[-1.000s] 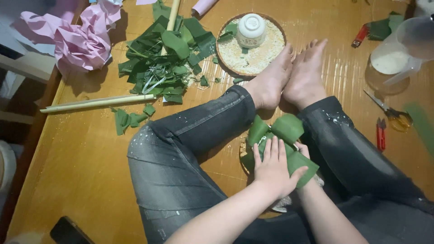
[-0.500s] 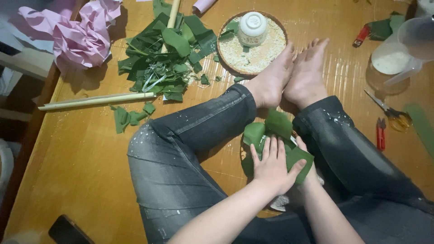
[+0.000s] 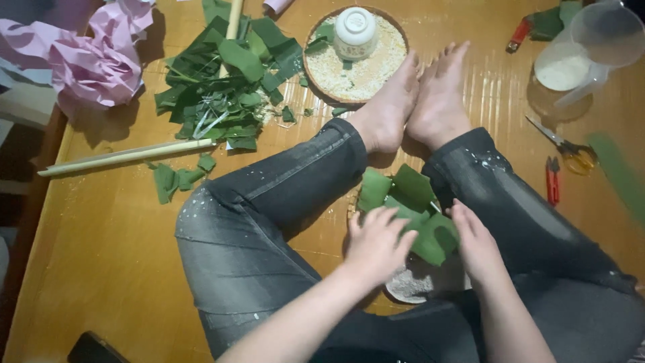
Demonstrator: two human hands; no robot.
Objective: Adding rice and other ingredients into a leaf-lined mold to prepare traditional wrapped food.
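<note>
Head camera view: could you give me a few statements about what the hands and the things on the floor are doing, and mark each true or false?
1. Both hands, left hand and right hand, rest on the folded green leaves between the legs. True.
2. The white ceramic bowl sits on the round woven tray of grain. True.
3. The yellow-handled scissors are in the right hand. False: they lie on the wooden floor, apart from it.
4. The crumpled pink paper lies beside the clear plastic jug. False: they are at opposite sides.
</note>
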